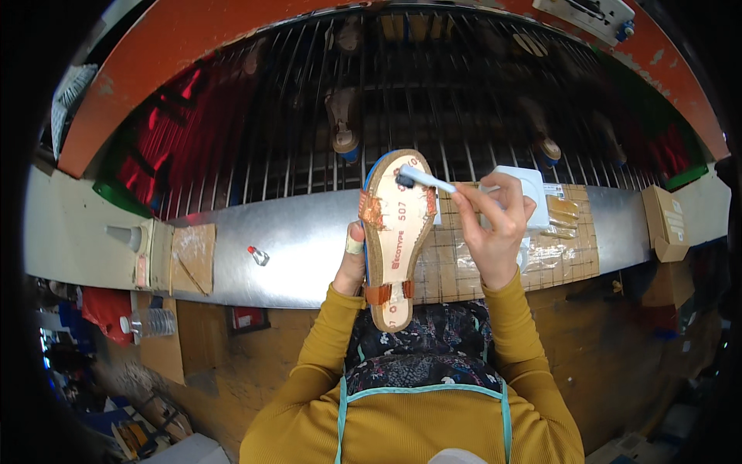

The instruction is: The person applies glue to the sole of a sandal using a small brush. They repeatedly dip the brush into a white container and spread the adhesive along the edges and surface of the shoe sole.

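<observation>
I hold a pale, foot-shaped shoe base with a cork-brown rim, a blue edge and orange-brown straps [399, 247] upright before me, over the middle of the grey metal surface [309, 228], its heel end dipping past the near edge toward my lap. My left hand [352, 259] grips its left side, thumb along the rim; my other fingers are hidden behind. My right hand [495, 228] pinches a pale-handled brush with a dark head [433, 180] between thumb and forefinger, the rest loosely bent. The head is at the toe end; I cannot tell whether it touches or is wet.

Because I hold the base from one side, a hard push at the toe could twist it. If the bristles carry liquid, a slip downward could smear the straps. A white, square-sided container [533, 182] sits just behind my right hand, near the far edge, so a careless backward swing might knock it.

Under that hand, a brown, grid-marked cardboard sheet [568, 251] reaches the near edge. Toward the left end are a small clear bottle with a red cap [259, 256] and a tan cardboard piece [199, 240].
</observation>
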### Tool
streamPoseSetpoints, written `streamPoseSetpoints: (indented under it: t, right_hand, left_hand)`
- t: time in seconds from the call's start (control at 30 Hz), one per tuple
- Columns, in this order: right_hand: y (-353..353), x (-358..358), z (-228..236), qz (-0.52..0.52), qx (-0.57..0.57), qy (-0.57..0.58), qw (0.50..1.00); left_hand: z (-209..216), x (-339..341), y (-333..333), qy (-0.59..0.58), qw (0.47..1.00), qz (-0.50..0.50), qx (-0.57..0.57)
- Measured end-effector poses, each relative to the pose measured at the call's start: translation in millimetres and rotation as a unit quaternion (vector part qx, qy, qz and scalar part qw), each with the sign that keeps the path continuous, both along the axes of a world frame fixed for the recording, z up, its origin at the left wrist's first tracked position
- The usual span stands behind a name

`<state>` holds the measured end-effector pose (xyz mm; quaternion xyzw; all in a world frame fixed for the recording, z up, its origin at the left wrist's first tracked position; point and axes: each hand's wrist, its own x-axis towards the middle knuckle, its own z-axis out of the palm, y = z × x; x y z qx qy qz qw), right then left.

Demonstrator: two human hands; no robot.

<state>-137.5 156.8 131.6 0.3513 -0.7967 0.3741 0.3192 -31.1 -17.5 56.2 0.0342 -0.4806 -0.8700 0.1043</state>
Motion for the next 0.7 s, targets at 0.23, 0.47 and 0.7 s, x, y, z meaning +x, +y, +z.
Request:
streamPoseSetpoints:
  t: [0.23, 0.47, 0.7]
  right_hand:
    - [1, 37, -38, 0.119, -0.022, -0.119, 0.985]
    - [27, 31, -135, 0.509, -0.422, -0.673, 0.33]
    - [25, 26, -163, 0.504, -0.455, -0.669, 0.303]
  left_hand:
    - [-14, 7, -17, -0.061, 0.987, 0.07, 0.131]
    - [-36, 12, -82, 0.021, 0.936, -0.014, 0.351]
    - [-47, -43, -205, -0.137, 0.898, 0.299, 0.291]
